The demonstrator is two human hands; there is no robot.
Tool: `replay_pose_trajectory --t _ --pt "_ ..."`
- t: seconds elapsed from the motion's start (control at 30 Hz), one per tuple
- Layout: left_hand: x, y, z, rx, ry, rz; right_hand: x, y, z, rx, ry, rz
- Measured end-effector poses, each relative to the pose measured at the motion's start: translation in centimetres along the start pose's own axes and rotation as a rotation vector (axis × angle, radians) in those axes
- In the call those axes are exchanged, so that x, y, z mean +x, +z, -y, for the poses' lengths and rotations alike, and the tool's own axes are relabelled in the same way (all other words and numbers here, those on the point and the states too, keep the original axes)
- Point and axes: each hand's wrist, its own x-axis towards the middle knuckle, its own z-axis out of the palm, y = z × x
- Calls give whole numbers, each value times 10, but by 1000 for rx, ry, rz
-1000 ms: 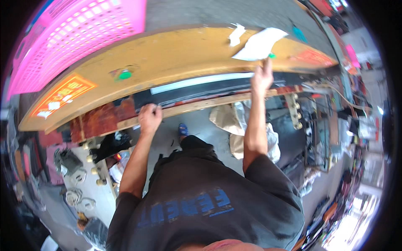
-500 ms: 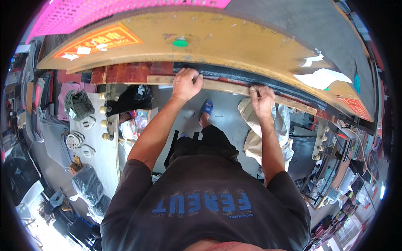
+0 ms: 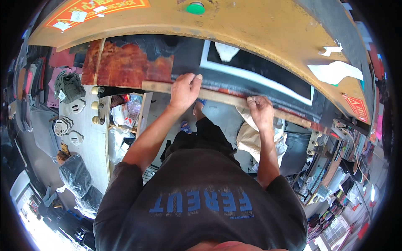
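A flat board with a mottled reddish-brown surface (image 3: 130, 62) juts out from under a yellow machine (image 3: 255, 25). Along its front edge runs a wooden strip (image 3: 226, 98). My left hand (image 3: 185, 91) is closed over this strip near the middle, with the thumb on top. Farther right, my right hand (image 3: 260, 112) grips the same strip. On the board lies a black sheet (image 3: 190, 54) with a white rectangular frame (image 3: 247, 75); inside the frame a pale rounded piece (image 3: 226, 51) shows, its far end hidden by the machine.
The yellow machine front carries a green button (image 3: 195, 8), a torn white paper (image 3: 337, 72) and an orange label (image 3: 96, 11). At left, a pale bench (image 3: 90, 150) holds dark green cloth (image 3: 69, 87) and plastic-wrapped bundles (image 3: 76, 173). A beige sack (image 3: 249, 138) stands below the board.
The board has slid out toward me from under the machine, baring the black sheet, white frame and pale piece. Both hands have kept their grip on the strip.
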Motion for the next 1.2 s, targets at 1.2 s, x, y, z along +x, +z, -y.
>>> replay_pose_trajectory --t 1.2 --pt "-163 -60 1 -344 244 222 -85 38 31 1419 26 376"
